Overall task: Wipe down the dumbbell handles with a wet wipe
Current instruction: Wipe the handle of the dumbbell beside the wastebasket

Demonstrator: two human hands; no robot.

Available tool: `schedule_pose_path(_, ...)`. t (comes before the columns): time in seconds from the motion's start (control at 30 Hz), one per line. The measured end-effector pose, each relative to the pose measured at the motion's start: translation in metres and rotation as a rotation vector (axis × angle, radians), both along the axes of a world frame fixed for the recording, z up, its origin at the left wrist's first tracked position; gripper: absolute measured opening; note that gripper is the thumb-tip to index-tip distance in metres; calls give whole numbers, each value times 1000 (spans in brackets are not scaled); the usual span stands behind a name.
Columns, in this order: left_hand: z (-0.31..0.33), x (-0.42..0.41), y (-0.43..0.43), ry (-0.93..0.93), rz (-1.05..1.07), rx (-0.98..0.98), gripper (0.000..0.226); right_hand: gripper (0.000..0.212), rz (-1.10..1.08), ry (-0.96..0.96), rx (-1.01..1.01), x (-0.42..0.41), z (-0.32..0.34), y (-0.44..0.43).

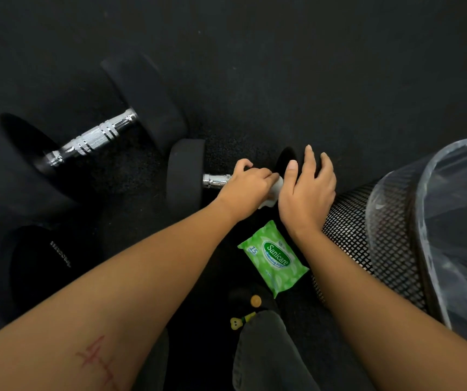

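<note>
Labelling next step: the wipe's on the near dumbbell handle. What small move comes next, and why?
Probably slide the left hand and its wipe along the handle toward the bare chrome end. That stretch looks uncovered, the grip on the wipe is already set, and the right hand rests on the head, steadying it.

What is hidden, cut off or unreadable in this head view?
- Head view: the left hand and white wet wipe cover most of the near dumbbell's chrome handle.
- Head view: the right hand hides most of its right black head.
- Head view: the right edge cuts off the black mesh bin.
- Head view: white lettering on the lower-left black weight is too small to read.
</note>
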State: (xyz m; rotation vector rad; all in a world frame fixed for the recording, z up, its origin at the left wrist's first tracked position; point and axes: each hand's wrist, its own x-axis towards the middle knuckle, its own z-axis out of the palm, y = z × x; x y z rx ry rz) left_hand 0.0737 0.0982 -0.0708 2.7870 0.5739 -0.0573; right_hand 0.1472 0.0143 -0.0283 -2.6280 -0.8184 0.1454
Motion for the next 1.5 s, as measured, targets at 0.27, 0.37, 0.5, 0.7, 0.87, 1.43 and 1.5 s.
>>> schedule_pose_path(0.27,30,25,15,245,85,-219,29,51,1,3,6,0,1,0)
schedule_pose_path(0.37,24,16,12,215,70,-150,24,49,-1,14,5,0,1,0)
schedule_pose_path(0.5,22,6,11,225,37,-8,23,49,-12,18,5,0,1,1)
schedule_pose_path(0.7,34,13,11,347,40,-13,20,49,-17,16,-4,0,1,1)
schedule_pose_path(0.87,28,4,17,244,-68,-59,43,49,-24,4,9,-1,1,2)
schedule_pose_path(1.43,31,-5,2,331,-32,198,20,50,-8,-2,-16,0,1,1)
schedule_pose_path(1.5,20,-15,-1,199,-35,366,32,49,-10,-5,-14,0,1,1)
